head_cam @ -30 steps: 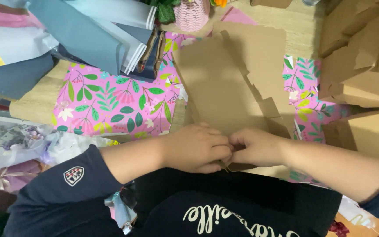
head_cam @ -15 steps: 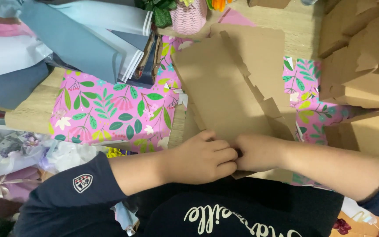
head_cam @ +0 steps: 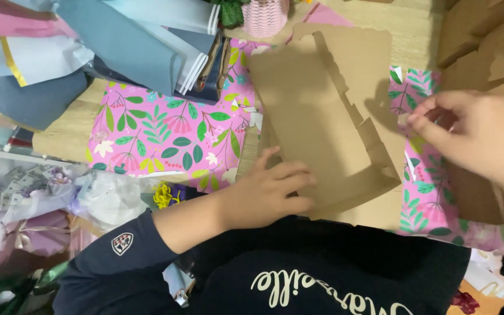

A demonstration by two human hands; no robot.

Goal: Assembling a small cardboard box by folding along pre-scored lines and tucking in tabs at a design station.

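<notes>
The left hand lies flat, fingers spread, on the near left corner of a brown cardboard box blank, pressing it down without gripping it. The blank lies partly folded in the middle of the wooden table, one notched side flap raised along its right edge, on top of a pink sheet of floral wrapping paper. The right hand hovers off to the right, clear of the blank, fingers loosely curled with thumb and forefinger close together; whether they pinch anything cannot be told. More flat cardboard pieces are stacked at the upper right. Folded blue and grey paper sheets pile at the upper left, a pink ribbed vase stands at the top edge, and clear cellophane wrapping lies at the left.
</notes>
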